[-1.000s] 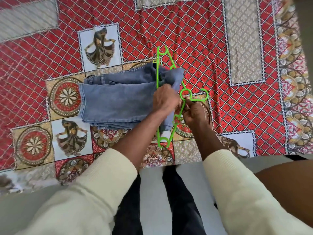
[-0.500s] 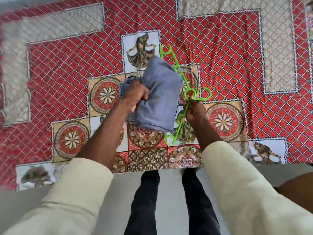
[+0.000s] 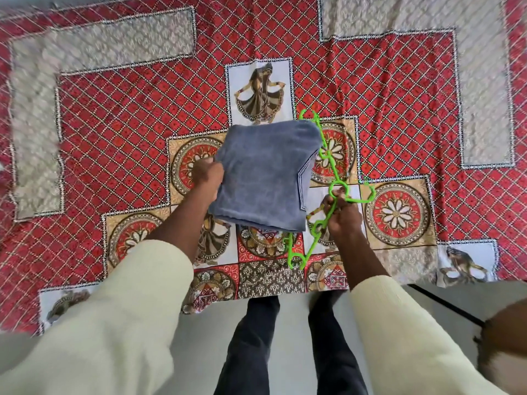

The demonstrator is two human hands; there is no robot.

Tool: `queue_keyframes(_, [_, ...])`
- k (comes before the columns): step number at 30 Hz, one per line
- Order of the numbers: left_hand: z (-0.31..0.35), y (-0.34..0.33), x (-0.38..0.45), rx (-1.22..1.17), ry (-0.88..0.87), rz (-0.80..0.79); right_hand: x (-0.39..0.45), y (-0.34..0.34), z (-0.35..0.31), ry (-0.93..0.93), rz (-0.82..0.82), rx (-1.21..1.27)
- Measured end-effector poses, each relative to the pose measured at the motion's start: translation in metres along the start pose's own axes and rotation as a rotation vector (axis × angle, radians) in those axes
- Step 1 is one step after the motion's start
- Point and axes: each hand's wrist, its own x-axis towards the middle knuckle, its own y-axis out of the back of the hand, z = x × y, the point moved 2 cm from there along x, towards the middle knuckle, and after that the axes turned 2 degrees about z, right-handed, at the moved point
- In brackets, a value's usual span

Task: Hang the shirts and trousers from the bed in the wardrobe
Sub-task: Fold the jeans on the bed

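Folded blue jeans (image 3: 262, 178) hang over a bright green plastic hanger (image 3: 328, 192), lifted above the bed. My left hand (image 3: 206, 175) grips the jeans at their left edge. My right hand (image 3: 340, 216) grips the hanger near its hook, just right of the jeans. Much of the hanger's bar is hidden under the denim. Its far end pokes out above the jeans and its near end below them.
The bed (image 3: 114, 124) carries a red patterned spread with medallion and dancer panels. Its near edge runs across the lower frame, with grey floor (image 3: 291, 337) and my dark trouser legs below. A brown rounded object (image 3: 504, 343) shows at the lower right.
The jeans lay flat on the bed with the hanger threaded through. Both hands have lifted jeans and hanger off the bed, and my left hand moved to the jeans' left edge.
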Motion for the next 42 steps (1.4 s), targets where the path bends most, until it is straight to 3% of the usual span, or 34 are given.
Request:
queue_keyframes(3, [-0.005,0.001,0.001,0.242,-0.137,0.172,0.000,-0.002,0.002,0.017,0.006,0.007])
queue_keyframes(5, [0.000,-0.007,-0.018,0.381,-0.558,0.300,-0.003,-0.003,0.001,0.015,0.011,0.010])
queue_keyframes(7, [0.007,-0.031,-0.042,0.554,-1.001,0.159,-0.004,-0.003,0.001,-0.007,0.032,0.023])
queue_keyframes(9, [0.005,-0.062,-0.048,0.842,-1.135,-0.087,-0.005,-0.007,0.000,-0.020,0.044,0.028])
queue_keyframes(12, [-0.015,-0.086,-0.030,1.140,-0.950,-0.252,-0.007,-0.017,-0.011,0.032,0.098,-0.024])
queue_keyframes(16, [-0.039,-0.093,-0.006,1.135,-0.733,-0.307,-0.009,-0.024,-0.029,0.110,0.138,-0.049])
queue_keyframes(23, [-0.040,-0.096,0.005,1.108,-0.609,-0.427,-0.015,-0.027,-0.031,0.126,0.145,-0.084])
queue_keyframes(28, [-0.033,-0.092,0.001,1.076,-0.593,-0.448,-0.043,-0.036,-0.047,0.204,-0.013,-0.376])
queue_keyframes(32, [-0.029,-0.075,-0.016,0.964,-0.548,-0.409,-0.085,-0.059,-0.061,0.447,-0.049,-0.591])
queue_keyframes(39, [-0.054,-0.006,-0.063,0.882,-0.329,-0.451,-0.195,-0.072,-0.081,0.686,-0.132,-0.679])
queue_keyframes(42, [-0.038,0.035,-0.113,0.712,-0.493,-0.145,-0.256,-0.066,-0.104,0.770,-0.194,-0.687])
